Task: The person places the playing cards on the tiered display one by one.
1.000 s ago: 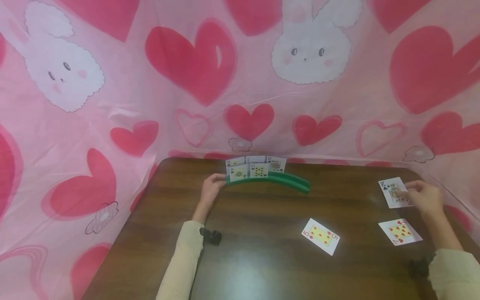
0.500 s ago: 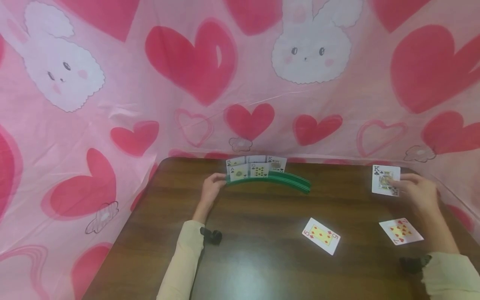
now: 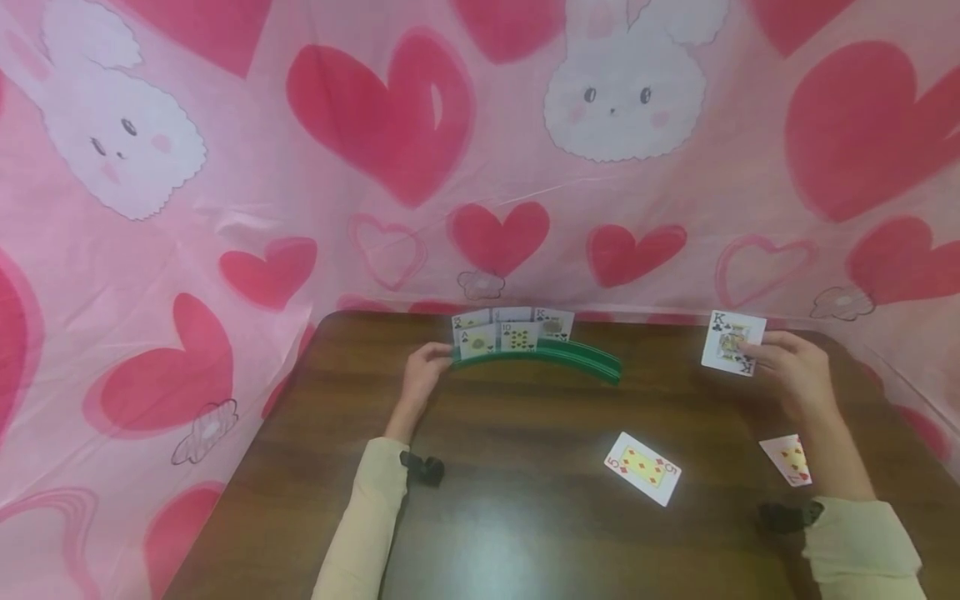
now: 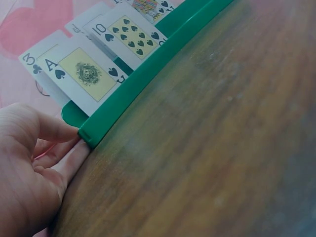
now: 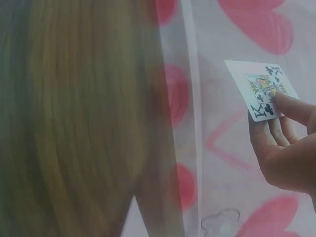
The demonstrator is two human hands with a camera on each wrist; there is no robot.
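Observation:
My left hand (image 3: 422,379) pinches the left end of a curved green card holder (image 3: 585,360) at the back of the table. Several playing cards stand in it, with the ace of spades (image 4: 89,74) and ten of spades (image 4: 131,39) in front. Behind them are a three of clubs (image 4: 32,64), a mostly covered card, and a king of spades (image 3: 553,323). My right hand (image 3: 802,375) holds a king of clubs (image 3: 722,342) up off the table, thumb on its face and fingers behind, as the right wrist view shows.
On the brown wooden table (image 3: 525,433) a five of diamonds (image 3: 642,468) lies face up. A seven of hearts (image 3: 787,458) lies farther right, partly hidden by my right forearm. A pink cloth (image 3: 337,167) with hearts and rabbits hangs behind the table.
My right hand has raised the king of clubs and carried it left, turning it more upright. My forearm now covers part of the seven of hearts. My left hand stays on the holder's end.

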